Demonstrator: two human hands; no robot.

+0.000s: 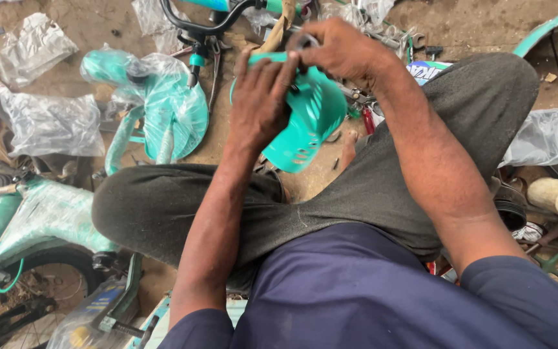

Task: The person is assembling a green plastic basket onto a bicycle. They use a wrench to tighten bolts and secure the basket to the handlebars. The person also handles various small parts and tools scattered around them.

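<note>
Dirt floor (98,19): fills the upper part of the frame, strewn with parts and wrapping.

Bicycle frame (40,216), teal, plastic-wrapped: lower left of the frame, with a black tyre (8,284) below it.

Person's legs in grey trousers (356,194): crossed through the middle of the frame, dark blue shirt below them.

Wrapped teal parts (163,103): upper left of centre, lying on the floor under clear film.

Crumpled clear plastic bags (50,123): left edge; another at the right edge.

Teal plastic guard (314,116), slotted and curved: upper centre of the frame, held up above the knees between both hands.

Left hand (263,97): fingers curled and pressed together over the guard's left upper side, gripping it.

Right hand (343,48): closed at the guard's top edge, fingertips pinching a small metal piece (305,42); its exact kind cannot be told.

Black handlebar (208,26): top centre, just beyond the hands.

Loose tools (414,42): upper right of centre, on the floor.
</note>
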